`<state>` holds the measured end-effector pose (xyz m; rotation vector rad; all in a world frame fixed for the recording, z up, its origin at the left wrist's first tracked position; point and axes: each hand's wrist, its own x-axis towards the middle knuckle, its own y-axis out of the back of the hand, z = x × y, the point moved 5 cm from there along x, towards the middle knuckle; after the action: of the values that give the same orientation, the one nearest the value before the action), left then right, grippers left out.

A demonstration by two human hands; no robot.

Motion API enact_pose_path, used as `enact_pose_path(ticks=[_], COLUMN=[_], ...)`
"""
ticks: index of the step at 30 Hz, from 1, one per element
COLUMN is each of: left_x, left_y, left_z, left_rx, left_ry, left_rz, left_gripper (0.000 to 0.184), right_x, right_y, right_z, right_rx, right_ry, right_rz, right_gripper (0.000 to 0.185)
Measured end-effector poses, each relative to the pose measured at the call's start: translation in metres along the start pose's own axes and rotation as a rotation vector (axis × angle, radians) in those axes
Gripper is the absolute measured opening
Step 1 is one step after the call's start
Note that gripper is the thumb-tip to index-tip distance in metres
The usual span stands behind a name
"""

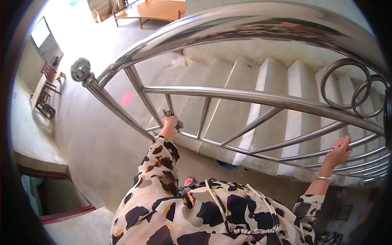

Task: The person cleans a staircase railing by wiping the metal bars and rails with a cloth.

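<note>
A shiny metal stair railing (228, 94) runs across in front of me, with a thick handrail (253, 24) on top and a round ball (80, 69) on its end post. My left hand (169, 121) is closed on a crumpled grey-brown cloth (179, 124), pressed against a thin upright bar (169, 103) near the railing's lower rail. At the right, my right hand (339, 151) is wrapped around another bar (361, 141) of the railing. A bracelet (323, 178) circles that wrist.
Concrete stairs (234, 104) rise to the right behind the railing. A wooden bed-like platform (157, 10) stands at the back, and chairs (45, 104) with a table (39, 92) line the left wall. A blue basin-like rim (225, 165) shows below the stairs. A doorway (57, 196) is at lower left.
</note>
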<state>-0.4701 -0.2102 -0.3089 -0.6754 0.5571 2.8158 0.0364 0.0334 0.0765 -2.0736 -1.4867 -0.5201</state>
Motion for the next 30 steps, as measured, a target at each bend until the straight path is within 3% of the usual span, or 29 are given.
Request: enact_pose_path(ticks=[2, 4, 6, 8, 10, 12, 14, 16, 18, 19, 20, 22, 23, 25, 30], left_x=[-0.037, -0.064, -0.087, -0.109, -0.147, -0.143, -0.111, -0.102, -0.116, -0.116, -0.11, -0.11, -0.11, -0.068, -0.048], left_y=[0.001, 0.013, 0.023, 0.033, 0.045, 0.042, 0.026, 0.012, 0.011, 0.007, 0.001, 0.006, 0.006, -0.005, -0.013], left_z=[0.023, 0.053, 0.084, 0.121, 0.159, 0.157, 0.134, 0.113, 0.106, 0.102, 0.091, 0.083, 0.066, 0.014, -0.011], left_rx=[-0.56, -0.612, -0.895, -1.002, -1.241, -1.235, -1.192, -1.155, -1.095, -1.098, -1.097, -0.877, -0.715, -0.543, -0.74], left_ry=[0.16, 0.216, 0.146, 0.104, 0.096, 0.097, -0.061, -0.047, -0.176, -0.179, -0.174, -0.366, -0.18, 0.023, 0.261], left_rz=[-0.108, -0.066, -0.178, -0.437, -0.545, -0.607, -0.483, -0.406, -0.151, -0.175, -0.182, -0.043, 0.015, -0.15, -0.336], left_gripper=[0.022, 0.019, 0.026, 0.019, 0.014, 0.015, 0.011, 0.018, 0.035, 0.046, 0.046, 0.045, 0.045, 0.039, 0.03], right_x=[0.001, 0.001, -0.002, -0.004, -0.004, -0.002, -0.001, -0.001, -0.001, 0.0, 0.001, 0.0, 0.004, 0.003, 0.007], right_y=[0.004, 0.001, -0.001, -0.003, -0.002, 0.0, 0.0, 0.002, 0.003, 0.003, 0.003, 0.003, 0.008, 0.007, 0.008], right_z=[0.0, 0.002, -0.002, -0.004, -0.005, -0.003, -0.002, -0.001, 0.001, 0.001, 0.001, 0.002, 0.008, 0.006, 0.01], right_rx=[-0.007, 0.027, 0.002, -0.02, -0.002, 0.007, 0.012, 0.011, 0.006, 0.011, 0.005, 0.022, 0.047, 0.046, 0.07], right_ry=[-0.019, 0.004, -0.002, -0.003, 0.011, -0.003, -0.011, -0.011, -0.017, -0.022, -0.019, -0.009, -0.024, -0.011, -0.021], right_rz=[-0.008, -0.034, -0.023, -0.012, 0.003, -0.002, -0.002, -0.019, -0.002, 0.011, 0.015, 0.003, -0.056, -0.054, -0.09], right_gripper=[0.015, 0.016, 0.016, 0.016, 0.016, 0.017, 0.017, 0.016, 0.015, 0.014, 0.014, 0.013, 0.012, 0.012, 0.013])
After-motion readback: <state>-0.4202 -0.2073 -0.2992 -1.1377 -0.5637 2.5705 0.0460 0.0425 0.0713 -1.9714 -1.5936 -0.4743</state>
